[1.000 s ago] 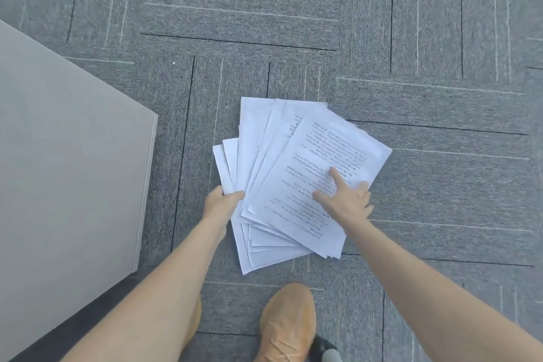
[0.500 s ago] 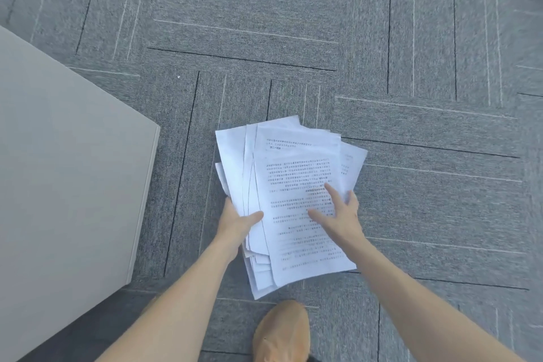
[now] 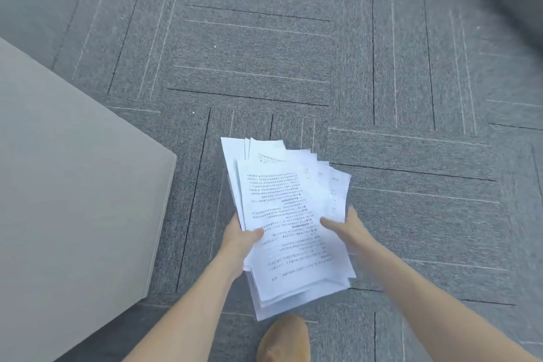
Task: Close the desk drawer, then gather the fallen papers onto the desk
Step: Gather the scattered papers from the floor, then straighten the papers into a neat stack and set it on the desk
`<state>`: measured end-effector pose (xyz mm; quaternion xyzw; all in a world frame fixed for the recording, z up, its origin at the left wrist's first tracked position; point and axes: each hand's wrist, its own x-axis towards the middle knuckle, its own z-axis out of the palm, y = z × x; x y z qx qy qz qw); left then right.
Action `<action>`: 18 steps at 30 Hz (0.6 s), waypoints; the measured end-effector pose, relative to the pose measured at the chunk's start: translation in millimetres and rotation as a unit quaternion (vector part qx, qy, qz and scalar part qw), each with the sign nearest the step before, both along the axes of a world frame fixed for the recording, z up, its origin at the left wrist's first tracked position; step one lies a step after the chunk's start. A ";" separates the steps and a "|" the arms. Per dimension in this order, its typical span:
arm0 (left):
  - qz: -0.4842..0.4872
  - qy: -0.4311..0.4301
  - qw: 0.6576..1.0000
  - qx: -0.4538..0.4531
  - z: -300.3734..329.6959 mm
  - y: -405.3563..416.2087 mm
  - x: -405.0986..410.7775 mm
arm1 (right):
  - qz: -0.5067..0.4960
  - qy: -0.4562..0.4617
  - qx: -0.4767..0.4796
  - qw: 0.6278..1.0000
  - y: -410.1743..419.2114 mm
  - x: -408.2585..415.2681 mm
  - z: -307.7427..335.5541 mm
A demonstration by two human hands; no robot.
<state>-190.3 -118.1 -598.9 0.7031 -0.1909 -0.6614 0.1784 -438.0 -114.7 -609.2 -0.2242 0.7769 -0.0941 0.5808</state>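
Note:
A loose stack of white printed papers [image 3: 282, 206] is held between both hands above the grey carpet, its sheets slightly fanned at the top. My left hand [image 3: 239, 239] grips the stack's left edge with the thumb on the top sheet. My right hand [image 3: 348, 228] holds the right edge, thumb on top and fingers under. The desk's pale grey top [image 3: 67, 191] fills the left side, its corner just left of the papers. No drawer is in view.
Grey carpet tiles [image 3: 411, 97] with line patterns cover the floor all round. An orange shoe [image 3: 283, 339] stands directly below the papers at the bottom edge. A darker blurred shape crosses the top right corner.
The fanned sheets were drawn together into one stack and lifted off the carpet. Both hands shifted from pressing on the sheets to gripping their side edges. The view tilted upward.

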 end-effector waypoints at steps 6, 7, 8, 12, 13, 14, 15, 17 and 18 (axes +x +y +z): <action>0.006 0.033 0.998 -0.056 89.7 -23.1 12.3 | -0.123 -0.085 -0.005 0.989 -15.4 -5.0 79.0; 0.011 0.035 0.997 -0.071 108.4 -27.5 14.9 | -0.130 -0.090 -0.023 0.987 -19.9 -4.6 97.6; 0.015 0.038 0.996 -0.085 128.1 -31.8 17.4 | -0.131 -0.095 -0.041 0.986 -23.7 -3.0 117.2; 0.043 0.072 0.986 -0.144 219.5 -46.3 23.3 | -0.101 -0.111 -0.147 0.978 -38.4 6.1 207.0; 0.047 0.080 0.982 -0.163 246.5 -48.9 23.6 | -0.094 -0.112 -0.178 0.973 -41.8 8.5 233.1; 0.050 0.087 0.978 -0.184 275.6 -50.1 23.9 | -0.086 -0.115 -0.208 0.968 -43.3 10.9 260.8; 0.050 0.094 0.973 -0.207 306.0 -50.0 24.3 | -0.076 -0.117 -0.236 0.962 -44.2 14.2 291.3; 0.041 0.102 0.960 -0.257 367.5 -45.2 27.5 | -0.056 -0.115 -0.292 0.948 -42.9 19.2 349.3; 0.035 0.102 0.953 -0.283 398.5 -40.6 30.0 | -0.050 -0.114 -0.320 0.939 -40.8 21.7 378.5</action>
